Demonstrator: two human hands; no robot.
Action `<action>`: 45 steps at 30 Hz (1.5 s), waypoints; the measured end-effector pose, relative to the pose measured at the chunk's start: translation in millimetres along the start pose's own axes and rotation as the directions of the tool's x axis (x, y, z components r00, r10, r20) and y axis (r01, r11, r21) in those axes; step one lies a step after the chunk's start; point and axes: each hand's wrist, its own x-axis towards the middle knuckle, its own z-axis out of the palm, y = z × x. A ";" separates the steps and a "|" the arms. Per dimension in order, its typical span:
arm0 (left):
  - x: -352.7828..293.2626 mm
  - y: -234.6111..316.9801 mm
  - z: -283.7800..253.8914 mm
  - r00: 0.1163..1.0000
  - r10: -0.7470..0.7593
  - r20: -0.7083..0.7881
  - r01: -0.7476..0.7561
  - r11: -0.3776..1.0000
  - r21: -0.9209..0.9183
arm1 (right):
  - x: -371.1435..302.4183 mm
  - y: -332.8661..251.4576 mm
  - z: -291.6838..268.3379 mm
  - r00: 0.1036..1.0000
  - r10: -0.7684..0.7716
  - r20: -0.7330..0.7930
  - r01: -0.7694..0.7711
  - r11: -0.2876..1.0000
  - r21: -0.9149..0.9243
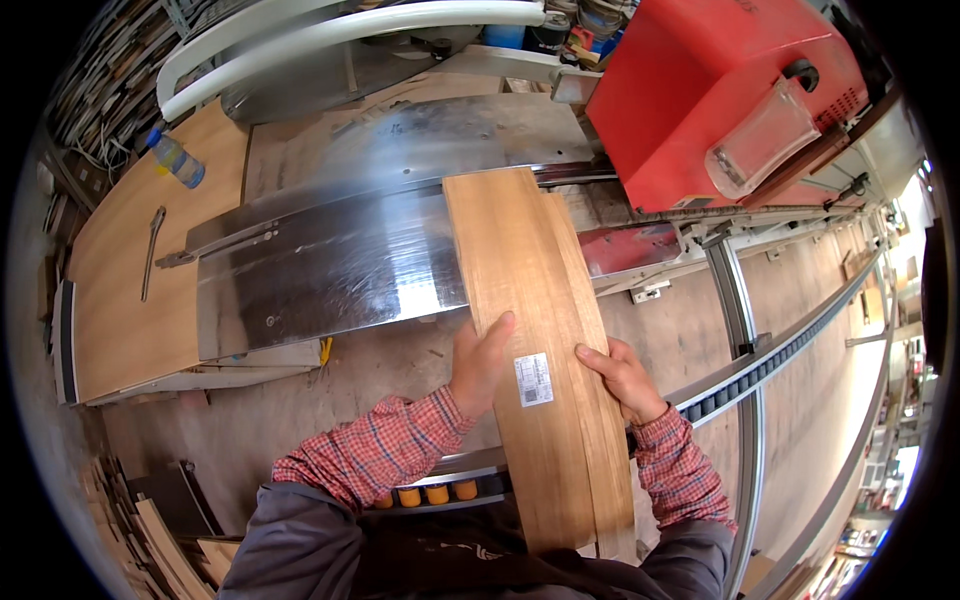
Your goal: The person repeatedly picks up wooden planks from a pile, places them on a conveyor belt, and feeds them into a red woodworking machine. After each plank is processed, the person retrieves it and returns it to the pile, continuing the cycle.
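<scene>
Two long light-brown wooden boards (520,260) lie one on the other in front of me, the narrower one showing along the right side. A white printed label (533,379) is stuck on the wider board. My left hand (481,363) grips the left edge, thumb on top and fingers hidden beneath. On the right edge my right hand (620,376) holds the boards the same way, its thumb on the face. Their far ends reach over the shiny metal table (340,270) of a machine; the near ends come close to my body.
A large red machine housing (690,100) with a clear plastic cover stands at the far right. On the wooden surface at left lie a wrench (153,250) and a plastic bottle (178,160). A white curved guard bar (350,35) crosses the back. Metal rails (780,360) run at right.
</scene>
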 end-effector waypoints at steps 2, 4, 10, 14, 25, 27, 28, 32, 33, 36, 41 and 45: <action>0.8 -1.2 -0.7 1.000 -0.007 -0.003 0.007 1.000 0.005 | 2.0 -2.5 -1.0 1.000 0.024 0.012 -0.023 0.999 -0.025; 1.0 -1.4 -1.7 1.000 -0.019 -0.002 0.019 1.000 0.008 | 3.4 -4.4 -2.5 0.999 0.048 0.016 -0.047 0.996 -0.072; 0.9 1.2 -2.9 0.998 -0.063 0.013 0.063 0.998 0.030 | 26.5 -4.9 -9.7 1.000 0.027 -0.004 -0.027 0.986 -0.166; -1.4 4.0 2.5 0.998 -0.051 -0.023 0.052 0.998 0.020 | 43.3 -20.1 -4.4 1.000 0.015 0.001 -0.015 0.989 -0.147; 5.7 18.9 -4.4 0.939 -0.324 0.117 0.339 0.929 -0.151 | 49.0 -21.4 0.3 0.999 0.023 -0.037 -0.026 0.997 -0.067; 5.4 19.5 -2.8 0.940 -0.327 0.093 0.338 0.932 -0.134 | 49.2 -21.0 2.4 0.999 0.005 -0.042 -0.007 0.998 -0.064; 6.1 18.9 -3.1 0.941 -0.325 0.094 0.335 0.933 -0.130 | 48.9 -20.8 3.2 0.999 -0.003 -0.049 0.000 0.998 -0.061; 8.4 17.2 0.5 0.950 -0.303 0.075 0.309 0.945 -0.109 | 49.1 -22.4 1.5 0.999 -0.009 -0.046 0.006 0.998 -0.070; 6.9 16.2 1.7 0.951 -0.302 0.062 0.307 0.946 -0.101 | 48.2 -20.7 -0.6 0.999 -0.002 -0.046 -0.001 0.998 -0.066; 8.7 14.9 3.1 0.945 -0.316 0.080 0.322 0.943 -0.081 | 48.8 -22.6 -3.7 0.999 0.009 -0.040 -0.011 0.998 -0.066; 12.3 7.2 11.9 0.952 -0.290 0.100 0.302 0.943 -0.141 | 45.6 -24.0 -14.4 0.999 0.005 -0.051 -0.008 0.999 -0.041; 16.8 2.0 28.2 0.956 -0.282 0.079 0.290 0.948 -0.131 | 44.5 -27.7 -30.8 0.999 0.002 -0.055 -0.006 0.998 -0.062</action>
